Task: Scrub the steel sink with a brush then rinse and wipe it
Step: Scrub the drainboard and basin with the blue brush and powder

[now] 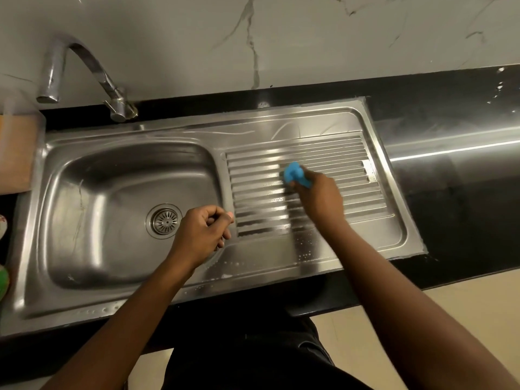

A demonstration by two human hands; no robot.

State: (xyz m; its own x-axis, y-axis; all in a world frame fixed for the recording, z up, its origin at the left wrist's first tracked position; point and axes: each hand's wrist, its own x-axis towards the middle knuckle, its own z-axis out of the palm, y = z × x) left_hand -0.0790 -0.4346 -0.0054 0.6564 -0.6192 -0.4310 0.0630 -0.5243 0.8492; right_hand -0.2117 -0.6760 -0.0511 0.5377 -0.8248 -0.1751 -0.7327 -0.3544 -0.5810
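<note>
sink basin (84, 192) open, tap (84, 60) overhanging its rear-left corner; counter (450, 164) rightward bare

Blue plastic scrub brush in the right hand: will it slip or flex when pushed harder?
The blue plastic scrub brush looks rigid, so probably little flex. The ribbed steel drainboard shows wet streaks, so it may skid; the right hand wraps it closely.

Blue brush (295, 174), ribbed silver sink (332, 122), black counter (455, 209)

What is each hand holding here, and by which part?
The right hand grips a blue brush from above, by its top, pressing it on the ribbed drainboard. The left hand is loosely curled and holds nothing visible.
</note>
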